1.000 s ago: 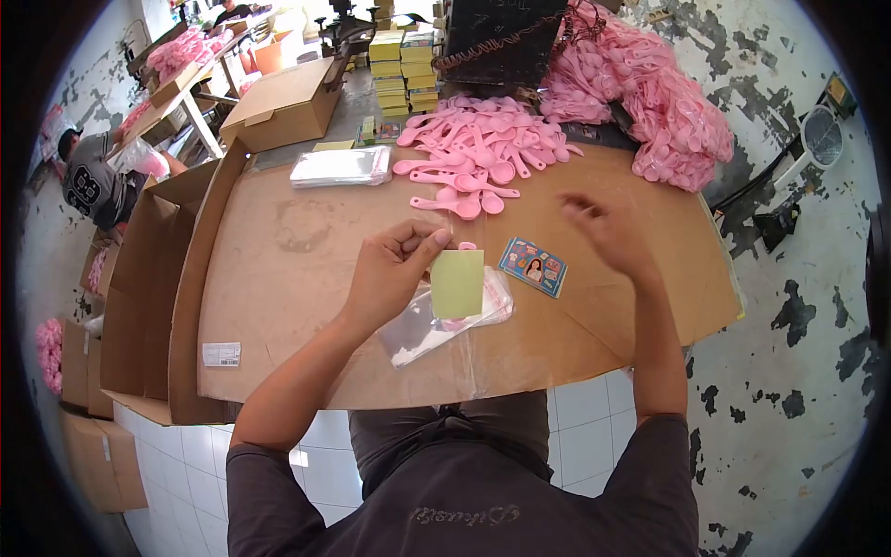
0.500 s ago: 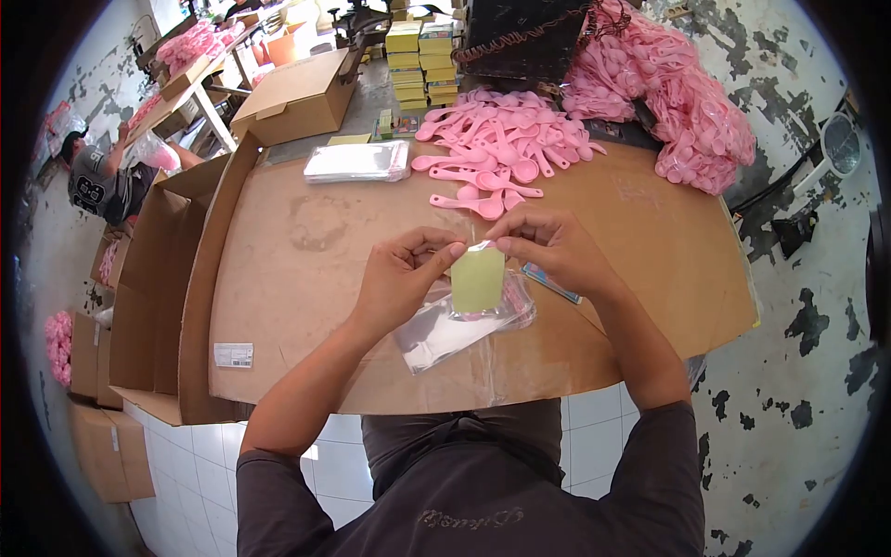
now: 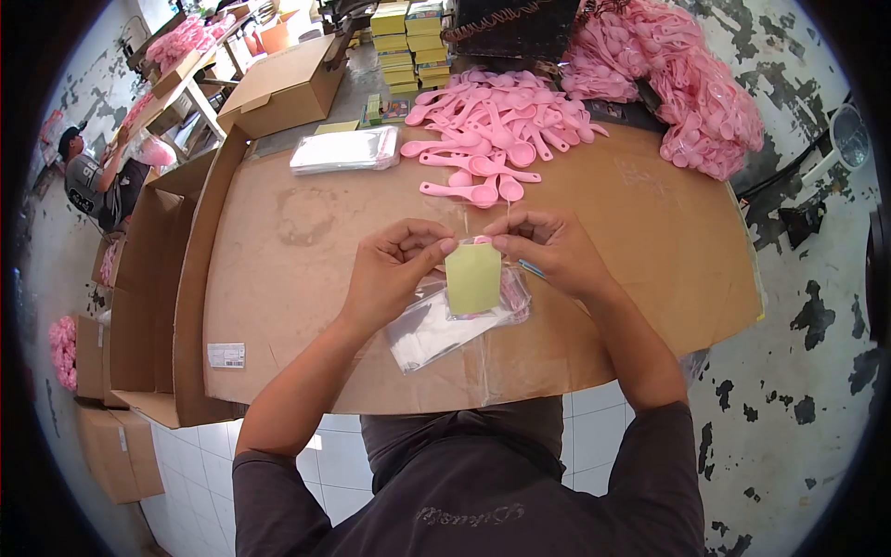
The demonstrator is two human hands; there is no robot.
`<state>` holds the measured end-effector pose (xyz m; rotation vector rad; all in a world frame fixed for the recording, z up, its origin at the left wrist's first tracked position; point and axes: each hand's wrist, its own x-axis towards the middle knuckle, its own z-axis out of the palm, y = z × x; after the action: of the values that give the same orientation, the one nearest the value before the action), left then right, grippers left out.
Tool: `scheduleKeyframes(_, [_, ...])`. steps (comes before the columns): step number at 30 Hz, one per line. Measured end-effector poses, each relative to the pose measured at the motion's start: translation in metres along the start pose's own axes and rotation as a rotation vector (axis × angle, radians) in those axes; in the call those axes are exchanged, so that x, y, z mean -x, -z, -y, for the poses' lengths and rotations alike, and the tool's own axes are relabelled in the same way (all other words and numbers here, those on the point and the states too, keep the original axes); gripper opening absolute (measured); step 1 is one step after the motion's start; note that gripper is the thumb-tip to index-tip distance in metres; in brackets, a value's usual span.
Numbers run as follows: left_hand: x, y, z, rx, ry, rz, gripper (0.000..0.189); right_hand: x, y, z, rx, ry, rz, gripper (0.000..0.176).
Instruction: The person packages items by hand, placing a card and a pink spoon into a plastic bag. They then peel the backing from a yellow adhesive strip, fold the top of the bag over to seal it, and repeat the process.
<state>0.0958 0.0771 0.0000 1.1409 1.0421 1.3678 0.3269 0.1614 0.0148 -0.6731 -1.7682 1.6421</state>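
Observation:
Between my two hands hangs a clear plastic bag with a yellow-green card (image 3: 473,278) in it. My left hand (image 3: 401,269) pinches its upper left corner between thumb and fingers. At the upper right corner my right hand (image 3: 546,249) pinches the same bag. Just below lie flat clear bags (image 3: 432,334) on the cardboard-covered table (image 3: 306,278), with something pink in plastic (image 3: 513,299) beside them. A blue strip (image 3: 532,268) shows partly under my right hand. Beyond my hands is a pile of pink spoons (image 3: 501,125).
A stack of clear bags (image 3: 345,150) lies at the back left, near stacked yellow cards (image 3: 394,46). Bagged pink spoons (image 3: 701,102) fill the back right. An open carton (image 3: 158,297) stands at the left edge. Another person (image 3: 93,176) sits far left.
The view has shifted slightly. The bag with the card still hangs between my hands, and the card now looks more upright. Less of the blue strip shows beside my right hand.

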Motion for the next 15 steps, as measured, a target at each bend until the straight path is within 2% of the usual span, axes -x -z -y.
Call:
scheduleKeyframes(4, [0.000, 0.003, 0.005, 0.000, -0.090, 0.035, 0.015, 0.001, 0.006, -0.008, -0.046, 0.033, 0.036, 0.015])
scheduleKeyframes(7, [0.001, 0.007, 0.004, -0.098, -0.056, 0.022, 0.015, 0.000, 0.008, -0.008, 0.008, 0.087, 0.060, 0.015])
scheduleKeyframes(10, [0.003, 0.007, 0.003, -0.194, -0.112, 0.055, 0.019, 0.000, 0.011, -0.005, 0.090, 0.095, 0.091, 0.014])
scheduleKeyframes(15, [0.001, 0.013, 0.005, -0.208, -0.085, 0.074, 0.021, 0.002, 0.013, 0.000, 0.129, 0.118, 0.092, 0.015])
